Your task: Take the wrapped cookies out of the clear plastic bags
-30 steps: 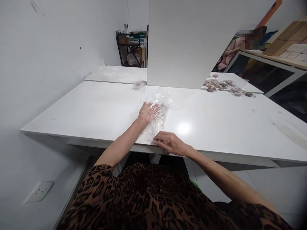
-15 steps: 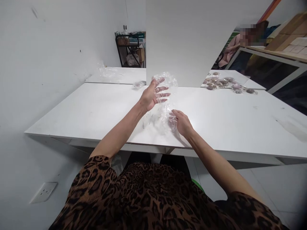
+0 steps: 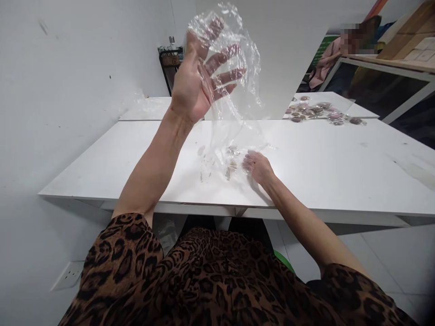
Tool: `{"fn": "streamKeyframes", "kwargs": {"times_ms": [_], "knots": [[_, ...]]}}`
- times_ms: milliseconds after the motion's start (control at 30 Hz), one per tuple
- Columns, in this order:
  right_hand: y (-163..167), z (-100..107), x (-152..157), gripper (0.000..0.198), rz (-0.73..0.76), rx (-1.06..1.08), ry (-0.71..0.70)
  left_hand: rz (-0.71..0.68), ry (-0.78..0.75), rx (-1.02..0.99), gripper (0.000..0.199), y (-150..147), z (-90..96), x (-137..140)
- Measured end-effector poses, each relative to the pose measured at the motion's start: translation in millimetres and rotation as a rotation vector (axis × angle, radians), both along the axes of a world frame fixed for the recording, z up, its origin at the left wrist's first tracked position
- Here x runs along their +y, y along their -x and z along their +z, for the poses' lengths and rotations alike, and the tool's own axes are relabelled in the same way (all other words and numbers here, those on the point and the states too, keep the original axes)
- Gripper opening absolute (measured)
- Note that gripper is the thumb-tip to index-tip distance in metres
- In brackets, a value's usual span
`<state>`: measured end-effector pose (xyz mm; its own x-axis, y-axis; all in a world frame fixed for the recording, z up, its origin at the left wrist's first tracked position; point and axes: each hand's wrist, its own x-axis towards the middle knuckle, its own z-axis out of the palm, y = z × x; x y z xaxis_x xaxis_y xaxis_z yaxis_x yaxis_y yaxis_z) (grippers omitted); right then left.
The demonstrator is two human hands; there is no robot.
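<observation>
My left hand (image 3: 195, 86) is raised above the table, its fingers spread apart. Clear crinkled plastic film (image 3: 238, 104) lies over these fingers and hangs down toward the tabletop. I cannot tell whether the hand is inside a bag or behind a loose sheet. Low over the white table (image 3: 152, 163), my right hand (image 3: 258, 166) has its fingers stretched out to the left. Its fingertips are at the lower right edge of the film, seemingly behind it. Small brownish specks and marks (image 3: 231, 167) show on the table under the film.
Several small brownish wrapped pieces (image 3: 316, 111) lie at the back right. More clear plastic (image 3: 144, 102) rests at the back left. A white panel (image 3: 272, 59) stands behind the table, with a dark shelf (image 3: 166, 68) beyond. A person in pink (image 3: 326, 68) is at the far right.
My left hand has risen and moved slightly left, pulling the film up and stretching it taller. My right hand has stayed low in nearly the same place.
</observation>
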<state>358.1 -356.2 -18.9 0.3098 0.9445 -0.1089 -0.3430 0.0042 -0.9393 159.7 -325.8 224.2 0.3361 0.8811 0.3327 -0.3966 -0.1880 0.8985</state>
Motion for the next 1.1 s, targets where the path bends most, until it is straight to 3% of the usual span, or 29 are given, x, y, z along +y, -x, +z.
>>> {"fn": "streamKeyframes", "kwargs": {"times_ms": [100,267,367,467,533,633,767,833,967,1100], "knots": [[-2,-1,-3,0.042,-0.045,0.022,0.048,0.106,-0.040,-0.036,0.060,9,8.4,-2],[10,10,-10,0.049,-0.024,-0.198,-0.062,-0.156,-0.104,-0.180,0.069,30,6.1,-5],[25,29,-10,0.067,0.070,-0.203,-0.187,-0.213,-0.099,-0.165,0.070,38,-3.9,-12],[44,52,-8,0.087,0.234,-0.144,-0.319,-0.173,-0.032,-0.030,0.065,44,-24.9,-19],[56,67,-9,0.087,0.342,-0.163,-0.409,-0.080,0.056,0.110,0.051,51,-45.9,-21],[71,84,-19,0.072,0.486,-0.268,-0.489,0.037,0.094,0.310,0.038,68,-82.1,-23],[81,88,-29,0.046,0.679,-0.335,-0.463,-0.057,-0.012,0.538,0.015,96,-117.4,-25],[81,84,-27,0.039,0.665,-0.324,-0.405,0.021,0.021,0.546,0.019,110,-123.3,-21],[71,71,-11,0.038,0.484,-0.282,-0.281,0.360,0.147,0.376,0.021,141,-118.1,7],[55,61,8,0.039,0.298,-0.210,-0.187,0.604,0.233,0.013,0.020,183,-112.8,58]]}}
